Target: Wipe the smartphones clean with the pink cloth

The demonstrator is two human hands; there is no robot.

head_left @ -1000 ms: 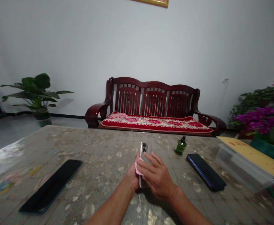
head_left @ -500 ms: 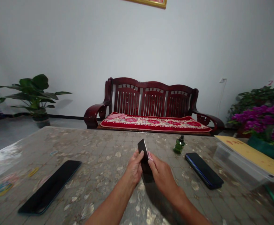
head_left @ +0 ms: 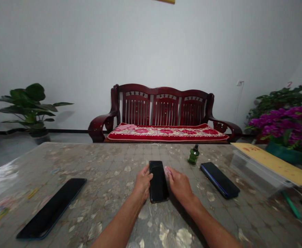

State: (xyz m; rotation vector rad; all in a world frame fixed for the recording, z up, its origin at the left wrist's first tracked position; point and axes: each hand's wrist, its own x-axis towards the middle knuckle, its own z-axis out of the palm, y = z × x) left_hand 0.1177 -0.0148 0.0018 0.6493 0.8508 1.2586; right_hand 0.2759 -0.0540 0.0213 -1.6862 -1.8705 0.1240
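Desk: Tilted up on its edge half a second back, the black phone [head_left: 158, 181] now lies flat, screen up, mid-surface [head_left: 109, 162]. Who has it?

Photographer: Both hands. The left hand [head_left: 141, 182] has a narrow grip on the phone's left long edge, thumb at the rim. The right hand [head_left: 180, 185] lies along the right edge, its grip closed on a pink cloth [head_left: 167, 169] that peeks out at the fingertips.

Desk: How would it handle?

Photographer: Stiff, light and glass-faced, so probably slick and easy to crack. The long edges look the safest hold.

Desk: And around it?

Photographer: A glossy surface with a mottled stone pattern. To the right sit a second phone [head_left: 219, 180] and a small green bottle [head_left: 193, 155], with a clear box [head_left: 256, 175] under a yellow lid further right. A long dark device [head_left: 51, 208] lies near left. On the far side, a carved red bench [head_left: 161, 115] stands against a white wall, with a leafy plant [head_left: 27, 103] on the left and purple flowers [head_left: 287, 122] on the right
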